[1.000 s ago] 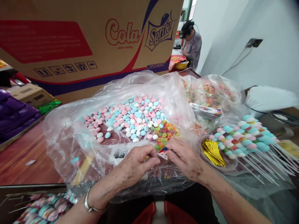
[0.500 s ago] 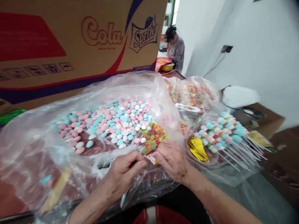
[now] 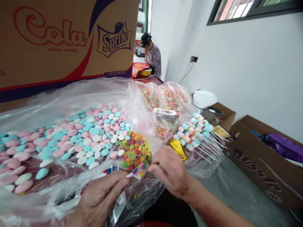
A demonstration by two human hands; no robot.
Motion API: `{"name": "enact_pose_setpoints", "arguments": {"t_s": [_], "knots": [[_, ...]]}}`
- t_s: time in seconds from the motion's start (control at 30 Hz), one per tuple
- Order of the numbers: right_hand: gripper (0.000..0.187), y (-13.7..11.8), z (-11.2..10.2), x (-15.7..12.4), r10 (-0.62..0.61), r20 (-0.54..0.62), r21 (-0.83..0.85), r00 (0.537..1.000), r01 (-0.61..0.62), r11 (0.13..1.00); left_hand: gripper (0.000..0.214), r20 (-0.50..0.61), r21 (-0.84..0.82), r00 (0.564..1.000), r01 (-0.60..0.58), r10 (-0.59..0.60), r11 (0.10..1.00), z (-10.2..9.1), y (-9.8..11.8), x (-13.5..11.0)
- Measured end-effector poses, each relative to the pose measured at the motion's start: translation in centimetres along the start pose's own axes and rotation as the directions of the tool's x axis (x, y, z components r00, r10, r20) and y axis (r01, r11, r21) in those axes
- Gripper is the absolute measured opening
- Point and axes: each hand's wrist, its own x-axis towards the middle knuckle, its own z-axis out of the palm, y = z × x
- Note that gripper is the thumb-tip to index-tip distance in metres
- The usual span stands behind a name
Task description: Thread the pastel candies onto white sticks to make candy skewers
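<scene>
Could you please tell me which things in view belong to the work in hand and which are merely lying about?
Seemingly in use:
small printed piece, between left hand and right hand
ring candies
pastel candies
gold strips
candy skewers

Apparently just lying about:
Cola and Sprite carton
open brown box

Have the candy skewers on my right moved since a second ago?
No. The candy skewers still lie just right of the gold ties; only the view has swung.

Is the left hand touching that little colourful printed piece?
Touching. In the head view, the left hand pinches the printed piece by its white end.
</scene>
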Motion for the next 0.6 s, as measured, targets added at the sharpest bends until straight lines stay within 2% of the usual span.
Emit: {"name": "enact_pose_setpoints", "arguments": {"t_s": [0.03, 0.1, 0.13, 0.2, 0.27, 0.3, 0.37, 0.43, 0.47, 0.53, 0.6], "knots": [[0.014, 1.0, -1.3, -0.4, 0.034, -0.063, -0.066, 0.997, -0.038, 0.997, 0.020, -0.020, 0.004, 1.000, -0.012, 0.012, 1.000, -0.1, -0.1, 0.0], [0.014, 3.5, -4.3, -1.7, 0.093, -0.190, -0.332, 0.977, -0.154, 0.931, 0.019, -0.043, 0.000, 0.999, -0.010, 0.010, 1.000, -0.5, -0.1, 0.0], [0.015, 4.9, -5.8, -2.6, 0.117, -0.219, -0.488, 0.969, -0.213, 0.846, 0.018, -0.033, -0.008, 0.999, 0.002, -0.002, 1.000, -0.7, -0.1, 0.0], [0.018, 7.5, -8.6, -4.7, 0.244, -0.158, -0.733, 0.957, -0.279, 0.620, 0.018, 0.019, -0.037, 0.999, 0.040, -0.039, 0.999, -1.0, 0.0, 0.1], [0.021, 9.5, -10.4, -6.8, 0.369, -0.124, -0.863, 0.921, -0.283, 0.418, 0.019, 0.071, -0.072, 0.994, 0.083, -0.078, 0.994, -1.0, 0.2, 0.1], [0.022, 10.2, -11.0, -7.7, 0.406, -0.095, -0.895, 0.909, -0.257, 0.366, 0.020, 0.086, -0.091, 0.991, 0.106, -0.098, 0.990, -1.0, 0.4, 0.1], [0.023, 11.0, -11.6, -9.2, 0.424, -0.039, -0.913, 0.905, -0.205, 0.353, 0.021, 0.079, -0.127, 0.986, 0.154, -0.145, 0.980, -0.8, 0.6, 0.1], [0.026, 11.3, -12.0, -9.9, 0.386, -0.022, -0.896, 0.922, -0.189, 0.401, 0.022, 0.071, -0.150, 0.981, 0.187, -0.178, 0.971, -0.6, 0.8, 0.1], [0.026, 11.2, -12.2, -10.0, 0.355, -0.045, -0.879, 0.934, -0.205, 0.430, 0.024, 0.081, -0.158, 0.980, 0.192, -0.181, 0.969, -0.5, 0.8, 0.2], [0.025, 10.7, -12.5, -9.6, 0.296, -0.163, -0.826, 0.941, -0.294, 0.480, 0.027, 0.130, -0.179, 0.978, 0.187, -0.166, 0.966, -0.6, 0.5, 0.2], [0.018, 9.5, -12.5, -8.7, 0.247, -0.253, -0.698, 0.935, -0.353, 0.623, 0.028, 0.170, -0.214, 0.972, 0.195, -0.160, 0.957, -0.8, 0.1, 0.2]]}}
